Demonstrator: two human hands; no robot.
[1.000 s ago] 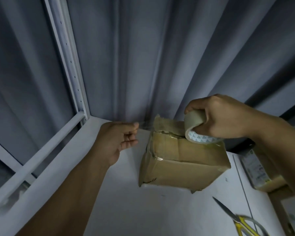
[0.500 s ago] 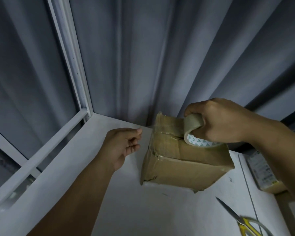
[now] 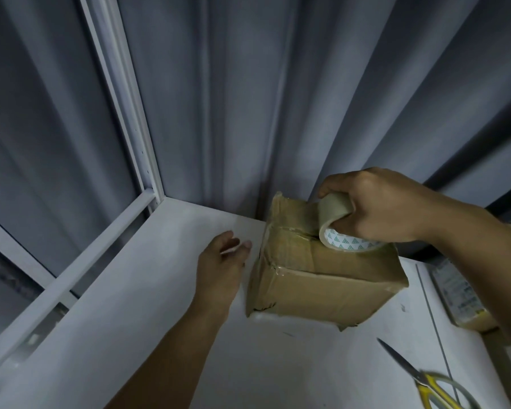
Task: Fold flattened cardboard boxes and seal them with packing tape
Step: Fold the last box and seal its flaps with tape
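On the white shelf (image 3: 160,290), close to the back corner and the grey curtain (image 3: 248,98), sits the box (image 3: 322,293), flaps closed, with glossy tape along its top seam and down its left face. My right hand (image 3: 387,208) curls round the roll (image 3: 334,211), fingers through its core, and its lower rim rests on the box top. My left hand (image 3: 222,267) lies loosely spread just beside the box's left face, holding nothing. Yellow-handled scissors (image 3: 419,379) lie at the near right, well apart from the box. A package (image 3: 457,299) is partly hidden behind my right forearm.
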